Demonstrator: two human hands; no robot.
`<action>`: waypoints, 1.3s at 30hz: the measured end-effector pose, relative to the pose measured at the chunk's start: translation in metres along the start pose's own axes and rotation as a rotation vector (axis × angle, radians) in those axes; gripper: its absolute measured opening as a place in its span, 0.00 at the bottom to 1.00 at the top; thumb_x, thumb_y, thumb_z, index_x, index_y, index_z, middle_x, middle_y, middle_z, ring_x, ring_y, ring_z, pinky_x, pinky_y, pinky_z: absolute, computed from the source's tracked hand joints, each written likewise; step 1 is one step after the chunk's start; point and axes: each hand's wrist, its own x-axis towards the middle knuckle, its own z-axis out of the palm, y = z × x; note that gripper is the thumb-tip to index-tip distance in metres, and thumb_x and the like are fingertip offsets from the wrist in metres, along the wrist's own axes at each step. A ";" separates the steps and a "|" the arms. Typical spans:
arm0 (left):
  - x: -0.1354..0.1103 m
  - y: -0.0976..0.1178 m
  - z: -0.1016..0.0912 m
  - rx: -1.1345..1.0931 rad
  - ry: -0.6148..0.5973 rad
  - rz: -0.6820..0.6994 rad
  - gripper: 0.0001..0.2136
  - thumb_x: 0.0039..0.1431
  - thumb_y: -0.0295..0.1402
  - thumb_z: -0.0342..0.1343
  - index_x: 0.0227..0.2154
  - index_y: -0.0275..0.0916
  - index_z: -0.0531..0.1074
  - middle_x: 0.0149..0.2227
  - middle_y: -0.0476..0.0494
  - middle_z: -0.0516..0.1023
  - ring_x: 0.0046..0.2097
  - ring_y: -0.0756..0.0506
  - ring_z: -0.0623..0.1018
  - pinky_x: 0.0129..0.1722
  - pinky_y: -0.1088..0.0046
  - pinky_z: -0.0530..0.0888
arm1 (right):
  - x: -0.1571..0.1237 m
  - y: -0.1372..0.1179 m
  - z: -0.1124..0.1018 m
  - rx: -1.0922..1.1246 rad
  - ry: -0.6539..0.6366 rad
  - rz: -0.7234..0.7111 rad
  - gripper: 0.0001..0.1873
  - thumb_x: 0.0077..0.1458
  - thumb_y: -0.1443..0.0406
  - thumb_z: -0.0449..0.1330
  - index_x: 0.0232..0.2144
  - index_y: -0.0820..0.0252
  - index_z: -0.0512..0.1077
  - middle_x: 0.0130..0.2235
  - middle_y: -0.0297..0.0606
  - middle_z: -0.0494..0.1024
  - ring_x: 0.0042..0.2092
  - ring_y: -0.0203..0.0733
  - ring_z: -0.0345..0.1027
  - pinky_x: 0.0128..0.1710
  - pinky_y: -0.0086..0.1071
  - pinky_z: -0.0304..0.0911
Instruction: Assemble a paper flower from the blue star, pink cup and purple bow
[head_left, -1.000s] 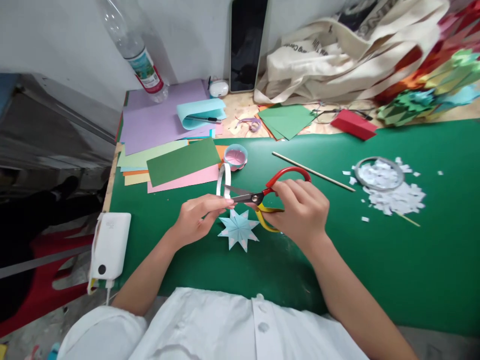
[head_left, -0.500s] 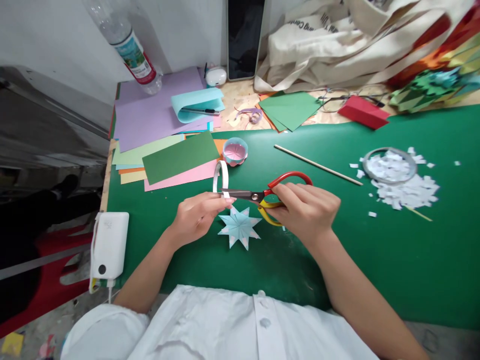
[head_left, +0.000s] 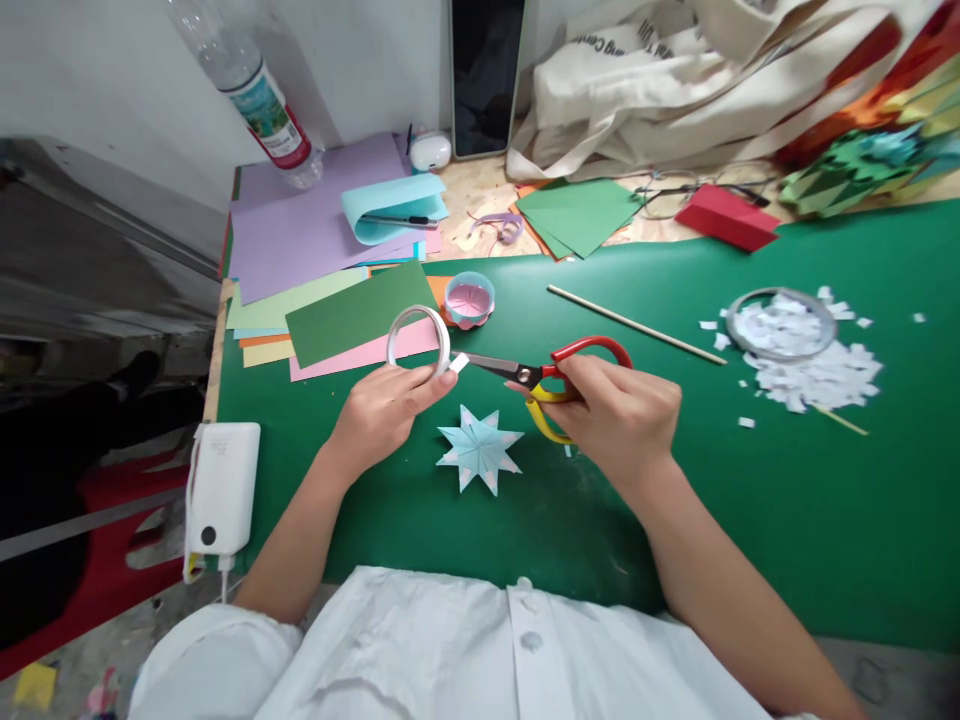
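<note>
"White tape roll [head_left: 444, 348]: position and grip?"

"Above the green counter [head_left: 750, 550], near the paper star [head_left: 480, 450]. Left hand [head_left: 382, 408] clamped on the roll's lower rim, short white tab [head_left: 460, 363] showing at the fingertips."

"Right hand [head_left: 622, 415]?"

"Fingers closed round the handles of the scissors [head_left: 526, 377]; blade tips at the tab, contact cannot be told."

"Handling estimate?"

"Roll probably light, fairly stiff; best pinched by the rim. Tab likely flimsy, sticky. Scissors look heavier, hard; hold by the loops, clear of the blades."
</note>
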 end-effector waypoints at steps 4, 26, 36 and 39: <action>-0.003 -0.015 -0.009 0.219 -0.022 0.011 0.29 0.64 0.19 0.53 0.64 0.51 0.64 0.46 0.41 0.83 0.47 0.45 0.83 0.42 0.71 0.75 | -0.003 0.002 0.003 -0.053 0.001 -0.035 0.11 0.57 0.61 0.63 0.25 0.59 0.73 0.17 0.29 0.70 0.19 0.30 0.55 0.21 0.28 0.46; 0.003 0.002 0.007 0.009 0.083 -0.116 0.11 0.59 0.27 0.64 0.44 0.42 0.75 0.39 0.45 0.81 0.42 0.46 0.78 0.43 0.68 0.75 | -0.010 0.000 0.011 0.002 -0.191 -0.107 0.12 0.54 0.58 0.63 0.25 0.60 0.72 0.20 0.32 0.75 0.24 0.34 0.65 0.25 0.30 0.46; 0.001 0.003 0.006 0.078 0.148 -0.027 0.10 0.57 0.22 0.63 0.39 0.44 0.76 0.34 0.46 0.81 0.38 0.47 0.74 0.38 0.69 0.73 | -0.008 -0.006 0.010 0.012 -0.259 -0.035 0.12 0.54 0.57 0.62 0.25 0.58 0.73 0.22 0.31 0.77 0.25 0.35 0.68 0.25 0.30 0.47; 0.002 0.004 0.005 0.093 0.172 -0.028 0.11 0.57 0.22 0.63 0.39 0.44 0.76 0.34 0.47 0.80 0.37 0.47 0.75 0.37 0.69 0.73 | -0.007 -0.007 0.008 0.027 -0.227 -0.006 0.12 0.52 0.55 0.64 0.29 0.58 0.74 0.27 0.33 0.81 0.29 0.37 0.73 0.26 0.30 0.50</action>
